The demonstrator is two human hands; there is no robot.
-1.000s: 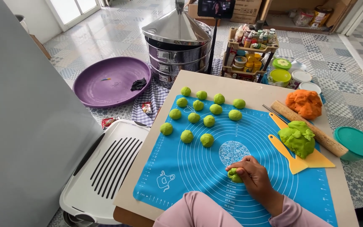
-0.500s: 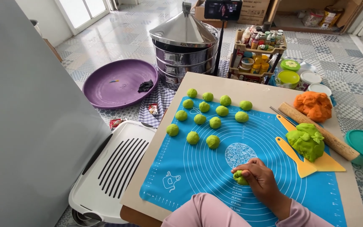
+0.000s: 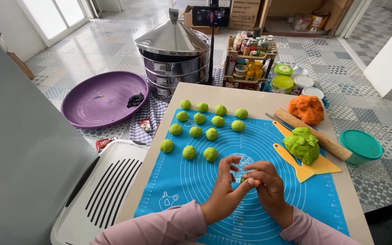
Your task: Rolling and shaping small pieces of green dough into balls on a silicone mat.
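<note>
My left hand and my right hand meet over the middle of a blue silicone mat, cupped together around a small green dough piece that barely shows between the fingers. Several finished green dough balls lie in rows on the mat's far left part. A larger lump of green dough rests on a yellow scraper at the right. Behind it an orange dough lump sits next to a wooden rolling pin.
The mat lies on a low beige board. A steel steamer, a purple basin, a rack of small bottles, lidded tubs and a white ribbed tray stand around it on the tiled floor.
My left hand has come into view and joined my right hand around the green dough piece, which was under the right hand alone on the mat before. The camera view shifted slightly.
</note>
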